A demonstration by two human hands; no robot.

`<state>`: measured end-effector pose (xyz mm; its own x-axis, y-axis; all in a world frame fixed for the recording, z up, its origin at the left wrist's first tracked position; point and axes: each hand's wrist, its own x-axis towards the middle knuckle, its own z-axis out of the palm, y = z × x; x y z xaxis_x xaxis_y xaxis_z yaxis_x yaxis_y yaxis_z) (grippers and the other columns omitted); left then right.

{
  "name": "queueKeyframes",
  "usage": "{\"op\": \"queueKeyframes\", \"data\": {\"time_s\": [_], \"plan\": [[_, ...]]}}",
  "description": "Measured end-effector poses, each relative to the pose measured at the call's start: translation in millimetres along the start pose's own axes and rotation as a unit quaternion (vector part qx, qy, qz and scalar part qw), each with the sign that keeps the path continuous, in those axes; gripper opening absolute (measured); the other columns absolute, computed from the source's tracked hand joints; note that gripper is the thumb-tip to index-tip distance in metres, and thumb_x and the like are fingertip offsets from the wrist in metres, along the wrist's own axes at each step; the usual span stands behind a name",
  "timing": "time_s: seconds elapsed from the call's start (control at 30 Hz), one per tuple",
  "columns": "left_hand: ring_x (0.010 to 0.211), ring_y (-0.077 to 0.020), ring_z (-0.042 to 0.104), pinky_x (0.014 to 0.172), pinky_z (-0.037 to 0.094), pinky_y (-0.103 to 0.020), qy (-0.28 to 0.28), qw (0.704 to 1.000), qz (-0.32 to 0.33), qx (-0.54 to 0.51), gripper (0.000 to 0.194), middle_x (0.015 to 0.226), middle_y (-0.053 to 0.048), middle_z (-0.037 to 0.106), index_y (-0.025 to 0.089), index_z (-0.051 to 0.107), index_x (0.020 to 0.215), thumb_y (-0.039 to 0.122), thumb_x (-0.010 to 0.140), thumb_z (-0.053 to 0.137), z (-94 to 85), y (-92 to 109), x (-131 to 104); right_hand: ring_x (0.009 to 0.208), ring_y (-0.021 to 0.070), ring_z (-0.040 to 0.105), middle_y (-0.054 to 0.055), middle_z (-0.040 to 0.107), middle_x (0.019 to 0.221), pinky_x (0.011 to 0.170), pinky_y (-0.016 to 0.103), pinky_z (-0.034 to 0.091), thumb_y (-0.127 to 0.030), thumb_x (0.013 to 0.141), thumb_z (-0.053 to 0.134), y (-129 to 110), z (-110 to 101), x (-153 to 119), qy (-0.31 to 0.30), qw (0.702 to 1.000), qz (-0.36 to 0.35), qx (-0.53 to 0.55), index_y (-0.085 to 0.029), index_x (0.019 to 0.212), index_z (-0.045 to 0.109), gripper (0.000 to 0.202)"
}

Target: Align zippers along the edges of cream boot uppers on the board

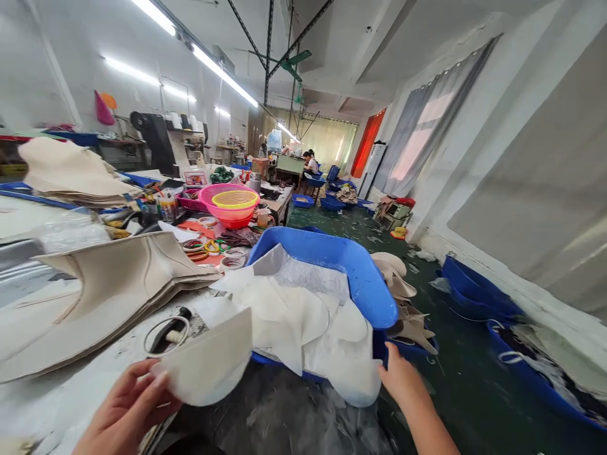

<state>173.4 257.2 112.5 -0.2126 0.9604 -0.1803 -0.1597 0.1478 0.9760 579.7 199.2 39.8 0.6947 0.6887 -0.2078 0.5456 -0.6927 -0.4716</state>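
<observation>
Between the thumb and fingers of my left hand (135,401) is a cream-white cut sheet piece (211,360) with a rounded lower edge; whether it is fabric or lining I cannot tell. My right hand (401,376) is at the right edge of another cream-white cut piece (355,379), its thumb and finger pinched there. That second piece hangs over the near side of a blue plastic tub (374,284). More loose cream-white pieces (284,309) overlap inside the tub, with a clear plastic sheet (310,278) behind them.
Stitched beige panels (137,272) are stacked on the worktable at left, beside a white ring (165,335). Tape rolls, scissors and pink and yellow baskets (232,202) lie beyond. Brown pieces (403,309) and blue tubs (474,291) stand at right. A person (310,163) sits far back.
</observation>
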Motion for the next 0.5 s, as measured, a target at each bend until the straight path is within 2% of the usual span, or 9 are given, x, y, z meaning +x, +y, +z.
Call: {"op": "queueKeyframes", "data": {"time_s": [0.07, 0.13, 0.2, 0.27, 0.33, 0.4, 0.43, 0.5], "plan": [[0.056, -0.0118, 0.059, 0.053, 0.053, -0.02, -0.043, 0.999, 0.016, 0.021, 0.056, 0.063, 0.008, 0.063, 0.024, 0.053, 0.081, 0.064, 0.048, 0.073, 1.9, -2.2, -3.8, 0.083, 0.0277, 0.063, 0.019, 0.053, 0.119, 0.063, 0.036, 0.047, -0.018, 0.076, 0.043, -20.7, 1.6, -11.1, 0.073, 0.994, -0.078, -0.028, -0.016, 0.114, 0.051, 0.038], [0.053, -0.0128, 0.057, 0.049, 0.051, -0.021, -0.095, 0.992, 0.047, 0.067, 0.051, 0.062, 0.006, 0.06, 0.024, 0.055, 0.084, 0.065, 0.056, 0.067, 0.9, -7.5, -4.9, 0.083, 0.0252, 0.061, 0.014, 0.055, 0.115, 0.066, 0.035, 0.047, -0.022, 0.078, 0.041, -55.4, 4.2, -32.4, 0.131, 0.967, -0.218, 0.011, -0.019, 0.102, 0.057, 0.029], [0.05, -0.013, 0.055, 0.045, 0.049, -0.021, -0.151, 0.973, 0.108, 0.138, 0.041, 0.06, 0.004, 0.057, 0.023, 0.057, 0.082, 0.061, 0.067, 0.06, -0.5, -11.4, -6.6, 0.084, 0.022, 0.059, 0.011, 0.06, 0.101, 0.071, 0.032, 0.047, -0.024, 0.08, 0.04, -98.2, 6.3, -62.4, 0.099, 0.908, -0.391, 0.111, -0.019, 0.095, 0.06, 0.025], [0.052, -0.0123, 0.055, 0.047, 0.047, -0.02, -0.194, 0.93, 0.208, 0.234, 0.027, 0.061, 0.003, 0.057, 0.023, 0.059, 0.077, 0.049, 0.079, 0.052, -0.8, -10.3, -11.3, 0.094, 0.0201, 0.056, 0.008, 0.061, 0.098, 0.079, 0.03, 0.045, -0.024, 0.08, 0.046, -140.0, 7.3, -94.0, -0.028, 0.833, -0.53, 0.16, -0.021, 0.097, 0.062, 0.023], [0.054, -0.0108, 0.056, 0.05, 0.047, -0.017, -0.218, 0.862, 0.322, 0.326, 0.02, 0.063, 0.002, 0.059, 0.023, 0.059, 0.074, 0.034, 0.085, 0.046, -0.8, -3.8, -18.6, 0.091, 0.0175, 0.056, 0.006, 0.063, 0.096, 0.082, 0.028, 0.043, -0.026, 0.079, 0.053, -172.1, 8.6, -118.6, -0.176, 0.761, -0.599, 0.177, -0.02, 0.099, 0.063, 0.023], [0.051, -0.0087, 0.055, 0.048, 0.044, -0.014, -0.224, 0.785, 0.425, 0.391, 0.02, 0.064, 0.002, 0.059, 0.024, 0.059, 0.073, 0.023, 0.086, 0.043, -1.9, 5.5, -25.7, 0.08, 0.0144, 0.057, 0.003, 0.064, 0.085, 0.075, 0.025, 0.043, -0.029, 0.079, 0.055, -190.2, 13.2, -132.4, -0.295, 0.715, -0.606, 0.185, -0.02, 0.09, 0.067, 0.018], [0.05, -0.0084, 0.056, 0.047, 0.044, -0.014, -0.223, 0.748, 0.47, 0.411, 0.021, 0.064, 0.002, 0.06, 0.023, 0.059, 0.074, 0.019, 0.085, 0.042, -3.1, 10.1, -28.3, 0.073, 0.013, 0.056, 0.001, 0.064, 0.077, 0.07, 0.023, 0.042, -0.03, 0.078, 0.057, -194.3, 17.4, -135.9, -0.345, 0.705, -0.59, 0.19, -0.019, 0.084, 0.067, 0.016], [0.057, -0.0106, 0.061, 0.053, 0.048, -0.015, -0.22, 0.671, 0.557, 0.438, 0.021, 0.068, 0.0, 0.065, 0.023, 0.059, 0.076, 0.015, 0.085, 0.042, -6.4, 17.4, -31.1, 0.059, 0.0104, 0.051, -0.002, 0.058, 0.062, 0.057, 0.021, 0.039, -0.034, 0.074, 0.061, -195.6, 29.2, -138.7, -0.44, 0.703, -0.519, 0.206, -0.018, 0.073, 0.067, 0.017]]}}
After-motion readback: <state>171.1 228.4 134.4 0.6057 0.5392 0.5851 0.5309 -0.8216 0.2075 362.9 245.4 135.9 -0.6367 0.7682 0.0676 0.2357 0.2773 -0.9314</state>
